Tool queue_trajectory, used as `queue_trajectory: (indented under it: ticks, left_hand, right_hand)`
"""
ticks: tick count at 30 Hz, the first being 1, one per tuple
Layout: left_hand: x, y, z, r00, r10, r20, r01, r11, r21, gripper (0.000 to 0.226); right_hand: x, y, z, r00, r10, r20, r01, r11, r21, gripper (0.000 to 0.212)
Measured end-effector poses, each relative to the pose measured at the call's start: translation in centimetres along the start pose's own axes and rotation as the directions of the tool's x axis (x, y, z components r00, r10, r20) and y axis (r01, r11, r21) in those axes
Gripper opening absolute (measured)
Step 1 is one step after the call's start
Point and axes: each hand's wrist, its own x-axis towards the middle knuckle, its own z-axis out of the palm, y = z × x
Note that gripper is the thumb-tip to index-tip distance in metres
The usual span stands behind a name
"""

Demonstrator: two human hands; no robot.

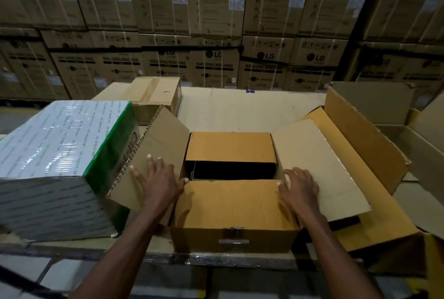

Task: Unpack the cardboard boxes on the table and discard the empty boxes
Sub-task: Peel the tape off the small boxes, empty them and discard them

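A brown cardboard box stands at the table's near edge with its top flaps spread. Between the two inner flaps a dark gap shows; what lies inside is hidden. My left hand rests flat with straight fingers on the left outer flap, pressing it outward. My right hand lies flat on the right outer flap, holding it down. Neither hand grips anything.
A white and green wrapped box sits close on the left, touching the left flap. A sealed taped carton stands behind it. An opened empty box lies at the right. Stacked washing-machine cartons wall the background.
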Motion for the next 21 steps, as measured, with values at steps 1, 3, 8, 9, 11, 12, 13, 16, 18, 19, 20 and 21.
queue_trajectory:
  ticks: [1, 3, 8, 9, 11, 12, 13, 16, 18, 19, 20, 21]
  left_hand:
    - [0.5, 0.5, 0.5, 0.999, 0.043, 0.003, -0.042, 0.999, -0.019, 0.070]
    - [1.7, 1.8, 1.4, 0.983, 0.159, 0.090, -0.150, 0.984, -0.101, 0.064]
    - [3.2, 4.8, 4.1, 0.907, 0.323, 0.271, -0.242, 0.925, -0.294, 0.055]
    - [3.3, 5.1, 4.5, 0.898, 0.332, 0.289, -0.249, 0.925, -0.288, 0.055]
    - [3.4, 5.7, 4.8, 0.882, 0.335, 0.331, -0.254, 0.930, -0.266, 0.057]
    - [3.5, 5.8, 4.6, 0.879, 0.335, 0.340, -0.252, 0.931, -0.264, 0.057]
    - [3.4, 6.0, 4.2, 0.880, 0.333, 0.338, -0.249, 0.930, -0.269, 0.056]
    - [3.2, 5.9, 2.1, 0.917, 0.341, 0.208, -0.274, 0.916, -0.292, 0.050]
    - [2.7, 5.6, -0.3, 0.938, 0.345, 0.028, -0.317, 0.889, -0.329, 0.047]
    - [2.4, 5.3, -1.4, 0.938, 0.343, -0.049, -0.338, 0.873, -0.352, 0.047]
    - [2.0, 5.0, -2.6, 0.933, 0.343, -0.110, -0.359, 0.859, -0.366, 0.048]
    - [1.5, 4.7, -3.6, 0.927, 0.340, -0.158, -0.375, 0.846, -0.378, 0.049]
  right_hand:
    - [0.3, -0.4, 0.1, 0.999, -0.036, 0.031, 0.034, 0.998, 0.060, 0.046]
    - [0.8, -1.1, 0.4, 0.988, -0.075, 0.133, 0.050, 0.983, 0.179, 0.043]
    - [2.5, -2.2, 1.5, 0.936, -0.115, 0.334, 0.098, 0.993, 0.065, 0.045]
    - [2.7, -2.4, 1.5, 0.925, -0.133, 0.356, 0.130, 0.991, 0.032, 0.046]
    - [2.8, -2.8, 1.3, 0.916, -0.159, 0.369, 0.171, 0.985, 0.001, 0.046]
    - [2.9, -2.9, 1.3, 0.920, -0.171, 0.353, 0.179, 0.984, 0.010, 0.045]
    - [3.2, -2.7, 1.2, 0.927, -0.185, 0.327, 0.186, 0.982, 0.030, 0.044]
    - [3.6, -2.7, 0.3, 0.962, -0.212, 0.174, 0.193, 0.973, 0.123, 0.039]
    - [3.2, -3.1, -1.2, 0.976, -0.217, 0.032, 0.208, 0.960, 0.188, 0.036]
    - [2.9, -3.3, -2.2, 0.977, -0.213, -0.026, 0.213, 0.954, 0.209, 0.037]
    - [2.6, -3.5, -3.4, 0.975, -0.210, -0.068, 0.220, 0.949, 0.225, 0.040]
    - [2.3, -3.7, -4.7, 0.974, -0.210, -0.090, 0.225, 0.946, 0.232, 0.042]
